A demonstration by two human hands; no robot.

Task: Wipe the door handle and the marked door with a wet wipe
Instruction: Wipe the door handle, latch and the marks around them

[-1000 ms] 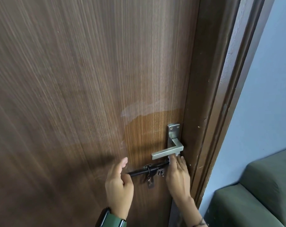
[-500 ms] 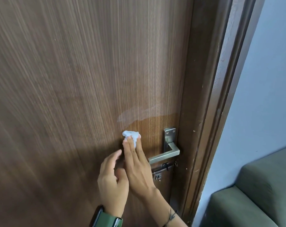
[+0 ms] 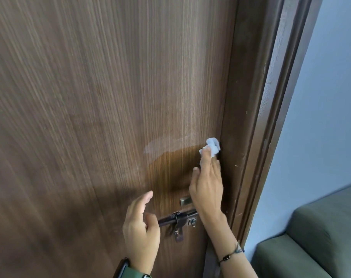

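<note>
The right hand lies flat against the dark brown wood-grain door, fingers stretched upward, pressing a crumpled white wet wipe under the fingertips near the door's right edge, just beside the dark brown door frame. The wipe is pinned rather than gripped; the thumb sticks out to the left. Left of the wipe, a pale smear runs across the wood, and below it the panel looks darker and glossier.

The left hand hovers lower, loosely open with fingers curled a little, holding nothing; whether it touches the door cannot be told. A green watch strap at its wrist is cut off by the bottom edge.

The silver metal lever door handle is mostly hidden behind the right hand; only its squared end shows. Below it, a dark metal sliding bolt latch runs between the two hands, its right end covered by the right wrist, which wears a thin beaded bracelet.

To the right are a pale blue wall and the corner of a grey-green upholstered sofa, cut off by the picture's edge.
</note>
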